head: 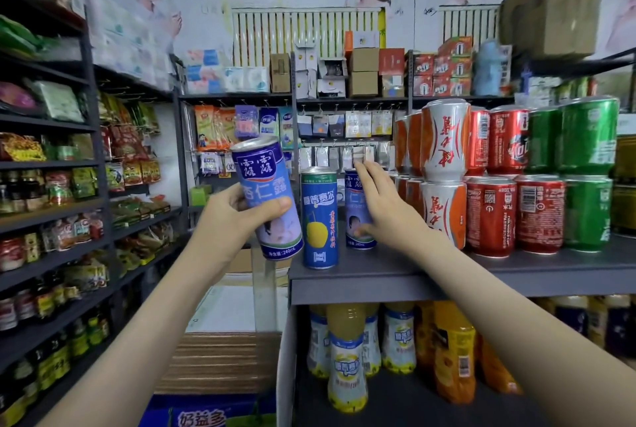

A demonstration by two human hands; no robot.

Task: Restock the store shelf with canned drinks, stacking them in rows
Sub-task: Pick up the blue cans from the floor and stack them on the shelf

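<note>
A pale blue can (266,199) was gripped, tilted, in the left hand (234,220) at centre left of the frame, just off the shelf (378,275) edge. A matching can (356,216), standing on the shelf behind a lemon can (319,218), was held between the thumb and outstretched fingers of the right hand (385,209). The lemon can (tall, narrow, near the edge) could be knocked off if the tilted can were swung in carelessly. The stacked orange cans (444,178) by the right wrist could be toppled by a nudge.
</note>
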